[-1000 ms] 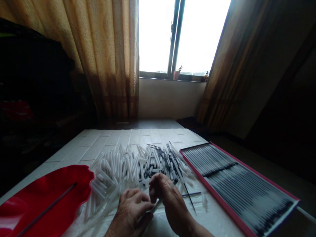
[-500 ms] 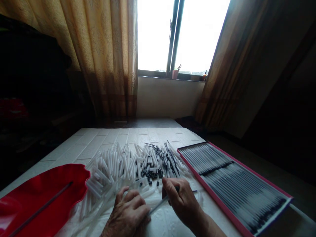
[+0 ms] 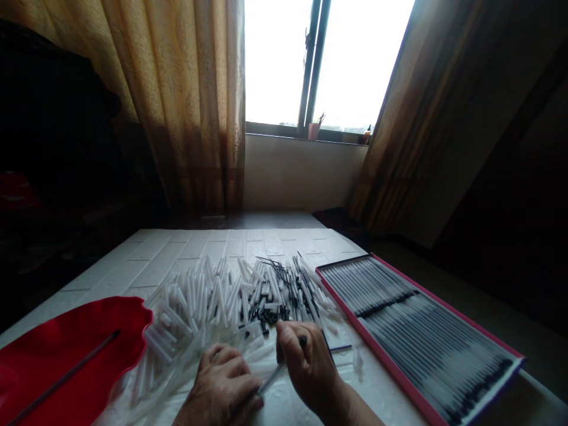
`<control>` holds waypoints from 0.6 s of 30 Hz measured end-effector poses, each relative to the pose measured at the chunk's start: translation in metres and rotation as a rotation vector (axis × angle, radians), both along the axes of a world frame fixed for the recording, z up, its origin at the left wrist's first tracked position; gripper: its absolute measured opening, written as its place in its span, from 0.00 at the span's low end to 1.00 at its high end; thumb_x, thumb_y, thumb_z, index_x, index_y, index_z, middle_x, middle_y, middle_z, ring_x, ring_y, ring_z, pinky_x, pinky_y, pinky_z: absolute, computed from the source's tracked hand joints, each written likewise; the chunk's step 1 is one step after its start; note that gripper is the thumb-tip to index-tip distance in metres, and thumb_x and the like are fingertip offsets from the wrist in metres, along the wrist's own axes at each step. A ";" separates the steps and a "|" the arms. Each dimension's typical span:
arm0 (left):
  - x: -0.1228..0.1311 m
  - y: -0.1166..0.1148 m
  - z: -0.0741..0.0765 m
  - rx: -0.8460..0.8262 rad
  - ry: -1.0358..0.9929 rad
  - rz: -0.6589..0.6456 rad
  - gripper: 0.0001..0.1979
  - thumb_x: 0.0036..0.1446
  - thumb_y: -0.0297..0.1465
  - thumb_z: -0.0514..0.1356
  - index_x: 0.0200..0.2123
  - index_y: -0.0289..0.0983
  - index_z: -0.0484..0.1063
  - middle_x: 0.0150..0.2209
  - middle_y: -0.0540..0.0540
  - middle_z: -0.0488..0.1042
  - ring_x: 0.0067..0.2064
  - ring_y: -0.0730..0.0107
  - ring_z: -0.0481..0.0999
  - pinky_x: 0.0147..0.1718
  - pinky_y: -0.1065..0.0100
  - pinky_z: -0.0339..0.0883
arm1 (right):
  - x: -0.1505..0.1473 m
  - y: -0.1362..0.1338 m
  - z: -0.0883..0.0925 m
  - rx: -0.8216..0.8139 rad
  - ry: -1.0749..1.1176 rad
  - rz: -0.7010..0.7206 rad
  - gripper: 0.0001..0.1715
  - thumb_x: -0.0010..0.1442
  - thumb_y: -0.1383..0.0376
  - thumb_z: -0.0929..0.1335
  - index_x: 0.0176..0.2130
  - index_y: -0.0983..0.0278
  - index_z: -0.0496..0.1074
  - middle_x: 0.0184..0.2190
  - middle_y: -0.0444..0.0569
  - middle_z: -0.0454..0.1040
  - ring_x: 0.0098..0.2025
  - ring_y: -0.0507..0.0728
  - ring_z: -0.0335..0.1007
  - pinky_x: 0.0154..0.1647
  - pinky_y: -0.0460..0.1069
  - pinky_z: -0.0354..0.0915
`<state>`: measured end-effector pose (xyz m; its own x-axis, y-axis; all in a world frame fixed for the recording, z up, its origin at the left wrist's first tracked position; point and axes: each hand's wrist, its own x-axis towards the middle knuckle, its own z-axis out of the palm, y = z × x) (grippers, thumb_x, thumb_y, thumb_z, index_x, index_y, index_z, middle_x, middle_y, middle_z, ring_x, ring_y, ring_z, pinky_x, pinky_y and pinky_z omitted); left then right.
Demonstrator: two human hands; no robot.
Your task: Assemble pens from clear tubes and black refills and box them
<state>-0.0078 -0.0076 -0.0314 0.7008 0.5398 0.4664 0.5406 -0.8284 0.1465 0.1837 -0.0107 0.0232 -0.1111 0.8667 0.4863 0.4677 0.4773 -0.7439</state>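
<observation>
My left hand (image 3: 224, 381) is closed around the lower end of a clear pen barrel (image 3: 271, 380) at the front of the table. My right hand (image 3: 310, 364) grips the barrel's upper part, and a small black end piece (image 3: 303, 341) shows between its fingers. A thin dark refill (image 3: 327, 342) shows at the back of that hand; whether it is held I cannot tell. Beyond the hands lies a heap of clear pen barrels (image 3: 202, 296), with black caps (image 3: 270, 310) and dark refills (image 3: 302, 284) at its right side.
A red scalloped tray (image 3: 102, 319) at the left holds one pen (image 3: 71, 371). To the right lies a pink-edged box (image 3: 381, 361) with two rows of pens (image 3: 437, 331). A loose dark refill (image 3: 341, 348) rests on the white brick-patterned tabletop (image 3: 213, 242).
Both hands have shifted slightly left in view, as have the tray and heap. Less of the pen barrel shows between the hands, and the right hand has turned a little.
</observation>
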 end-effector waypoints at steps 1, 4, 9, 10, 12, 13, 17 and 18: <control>0.000 0.000 0.001 -0.009 -0.004 -0.001 0.10 0.63 0.38 0.54 0.34 0.45 0.74 0.27 0.51 0.75 0.34 0.62 0.73 0.40 0.59 0.59 | -0.001 0.000 0.000 -0.003 0.003 -0.001 0.29 0.67 0.58 0.56 0.16 0.60 0.54 0.12 0.43 0.59 0.17 0.51 0.59 0.23 0.48 0.52; 0.000 -0.002 0.003 -0.032 -0.029 -0.009 0.10 0.64 0.38 0.54 0.34 0.44 0.74 0.27 0.51 0.75 0.34 0.62 0.72 0.40 0.60 0.58 | -0.004 0.000 0.000 0.001 0.039 -0.012 0.29 0.67 0.57 0.56 0.16 0.60 0.54 0.12 0.42 0.59 0.16 0.51 0.59 0.23 0.47 0.53; 0.002 -0.005 -0.002 -0.022 -0.078 -0.005 0.13 0.65 0.37 0.50 0.33 0.42 0.72 0.27 0.50 0.74 0.34 0.62 0.71 0.41 0.59 0.55 | -0.006 0.000 -0.007 -0.013 0.182 -0.038 0.29 0.66 0.56 0.57 0.16 0.60 0.56 0.12 0.42 0.60 0.15 0.50 0.60 0.21 0.46 0.55; 0.002 -0.005 -0.002 -0.031 -0.076 -0.002 0.13 0.66 0.36 0.50 0.33 0.42 0.72 0.27 0.50 0.74 0.34 0.62 0.70 0.42 0.59 0.54 | -0.006 0.001 -0.009 -0.021 0.200 -0.038 0.29 0.66 0.56 0.57 0.16 0.60 0.56 0.11 0.42 0.60 0.15 0.50 0.59 0.21 0.46 0.55; 0.002 -0.005 -0.003 -0.047 -0.074 -0.001 0.13 0.65 0.35 0.50 0.33 0.42 0.72 0.28 0.50 0.74 0.34 0.62 0.70 0.41 0.59 0.54 | -0.007 0.003 -0.012 -0.021 0.222 -0.041 0.30 0.66 0.55 0.57 0.15 0.60 0.56 0.11 0.42 0.60 0.15 0.50 0.59 0.21 0.46 0.56; 0.001 -0.006 -0.003 -0.049 -0.077 -0.003 0.12 0.65 0.35 0.50 0.32 0.42 0.71 0.27 0.50 0.73 0.33 0.62 0.70 0.41 0.59 0.54 | -0.007 0.004 -0.013 -0.017 0.232 -0.044 0.30 0.66 0.55 0.57 0.15 0.60 0.56 0.11 0.42 0.60 0.15 0.50 0.59 0.21 0.45 0.56; 0.001 -0.005 -0.003 -0.030 -0.070 -0.020 0.11 0.65 0.35 0.51 0.33 0.42 0.71 0.29 0.50 0.74 0.33 0.62 0.70 0.39 0.61 0.55 | -0.004 0.006 -0.016 -0.020 0.288 -0.079 0.32 0.66 0.53 0.57 0.14 0.61 0.58 0.11 0.42 0.60 0.15 0.50 0.59 0.20 0.45 0.56; 0.002 -0.004 -0.003 -0.020 -0.064 -0.021 0.11 0.65 0.35 0.51 0.34 0.42 0.70 0.29 0.50 0.75 0.33 0.62 0.71 0.39 0.61 0.55 | -0.003 0.006 -0.016 -0.020 0.296 -0.090 0.32 0.66 0.53 0.57 0.14 0.61 0.58 0.10 0.42 0.60 0.15 0.50 0.59 0.20 0.45 0.56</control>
<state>-0.0059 -0.0116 -0.0341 0.6812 0.5351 0.4997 0.5122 -0.8360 0.1969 0.1811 -0.0047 0.0072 0.1101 0.8763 0.4691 0.2690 0.4281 -0.8628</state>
